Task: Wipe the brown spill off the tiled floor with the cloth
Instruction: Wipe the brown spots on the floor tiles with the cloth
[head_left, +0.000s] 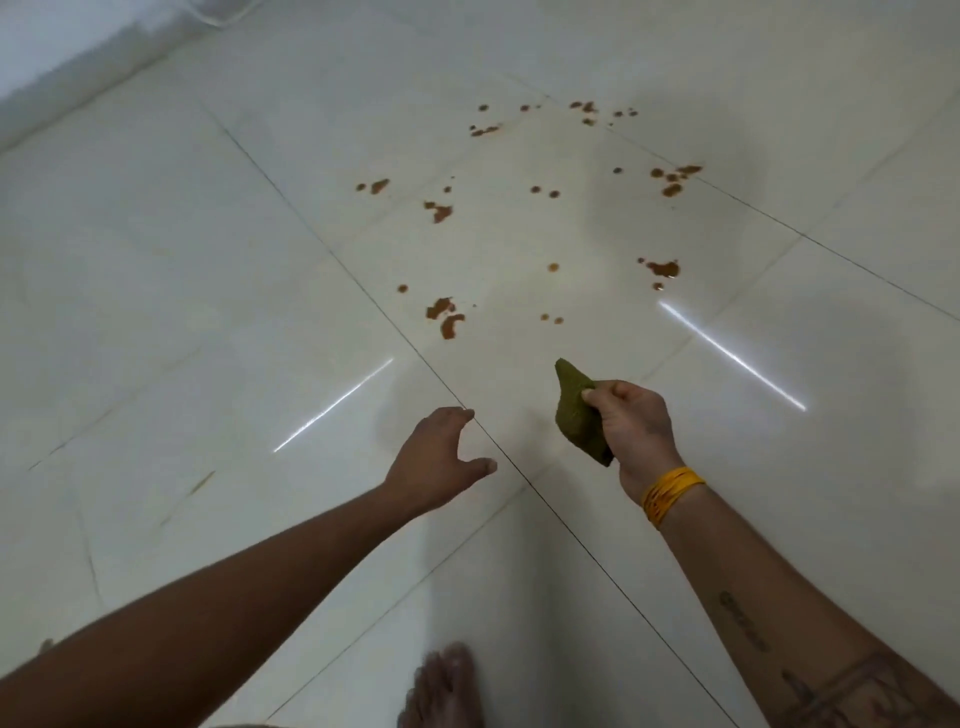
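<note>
Brown spill (445, 318) lies scattered as several blotches and drops over the white tiled floor (208, 260), from the middle of the view to the far side. My right hand (631, 426) grips a folded olive-green cloth (576, 410) in the air, just short of the nearest blotches. My left hand (439, 460) reaches forward beside it, fingers relaxed and holding nothing.
A white wall base (78, 62) runs along the far left. A bare foot (444, 686) stands on the floor at the bottom of the view. Dark grout lines cross the tiles, and two bright light streaks reflect off them.
</note>
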